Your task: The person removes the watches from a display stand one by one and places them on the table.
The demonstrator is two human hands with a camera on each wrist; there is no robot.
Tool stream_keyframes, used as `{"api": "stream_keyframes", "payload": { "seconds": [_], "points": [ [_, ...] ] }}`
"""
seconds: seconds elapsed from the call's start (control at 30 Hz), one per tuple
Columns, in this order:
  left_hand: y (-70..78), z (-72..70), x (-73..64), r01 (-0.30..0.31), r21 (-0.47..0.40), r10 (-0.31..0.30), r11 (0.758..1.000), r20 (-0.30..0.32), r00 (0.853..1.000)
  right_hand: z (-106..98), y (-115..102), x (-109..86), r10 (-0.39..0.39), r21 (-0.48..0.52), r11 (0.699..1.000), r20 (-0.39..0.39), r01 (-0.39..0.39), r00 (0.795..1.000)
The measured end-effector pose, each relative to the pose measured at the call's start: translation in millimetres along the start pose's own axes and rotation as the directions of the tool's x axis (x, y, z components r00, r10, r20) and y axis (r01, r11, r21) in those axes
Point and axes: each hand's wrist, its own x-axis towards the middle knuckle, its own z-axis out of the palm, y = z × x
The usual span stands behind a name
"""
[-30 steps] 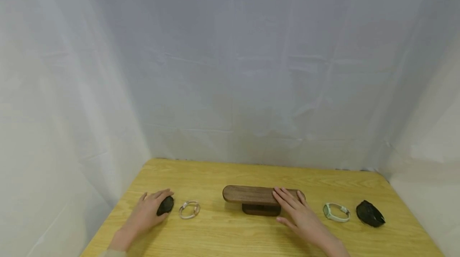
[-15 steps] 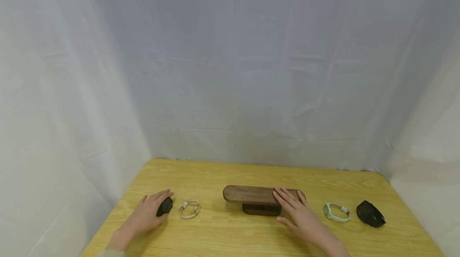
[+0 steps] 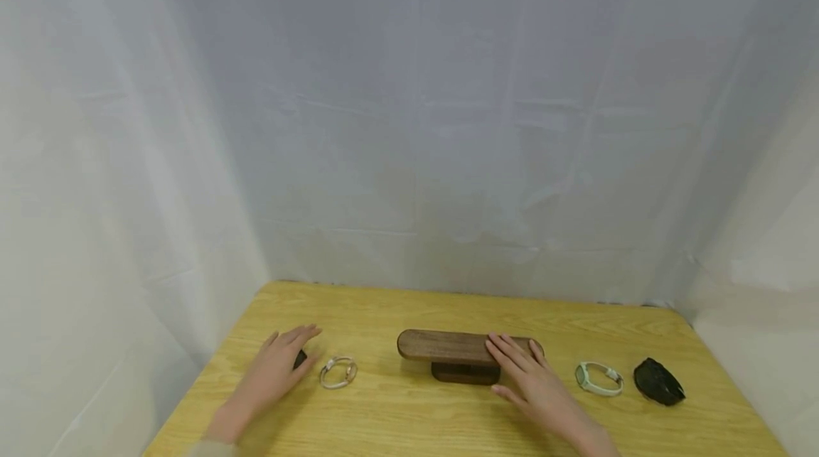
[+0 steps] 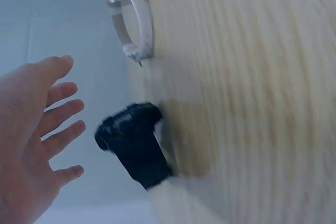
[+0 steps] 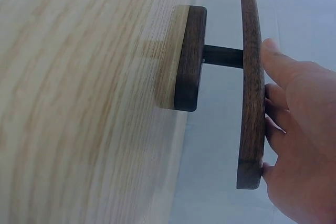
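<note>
My left hand (image 3: 271, 368) hovers over a black wristwatch (image 4: 137, 148), fingers spread and apart from it in the left wrist view. That watch stands on the table on its strap; from the head it is mostly hidden under the hand. Just right of it is a pale-banded wristwatch (image 4: 144, 22), its band closed in a loop. My right hand (image 3: 534, 386) rests with straight fingers on the right end of the top bar of a dark wooden T-shaped display stand (image 3: 441, 347). The stand's short post and base (image 5: 189, 59) show clearly in the right wrist view.
To the right of the stand lie a mint-green wristwatch (image 3: 601, 391) and another black wristwatch (image 3: 657, 382). The wood-grain table (image 3: 384, 421) is enclosed by white cloth (image 3: 409, 158) at the back and both sides.
My left hand has lifted off the black watch and shifted slightly forward and right, its fingers spreading. My right hand and the stand have stayed in place.
</note>
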Motion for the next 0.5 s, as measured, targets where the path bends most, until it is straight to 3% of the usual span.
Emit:
{"api": "stream_keyframes", "payload": {
  "seconds": [0.1,0.3,0.5],
  "points": [
    [10.5,0.2,7.2,-0.021,0.003,0.021,1.000,-0.028,0.999,0.3,0.6,0.0,0.011,0.000,1.000,0.007,-0.011,1.000],
    [34.9,0.3,23.1,-0.021,-0.012,0.021,1.000,-0.018,1.000,0.5,-0.1,0.5,0.034,0.006,0.999,0.041,-0.034,0.999],
    [64.5,9.0,40.6,-0.047,-0.004,0.046,0.999,-0.056,0.997,-6.2,-4.3,9.8,0.094,0.018,0.995,0.096,-0.096,0.991]
  ]
}}
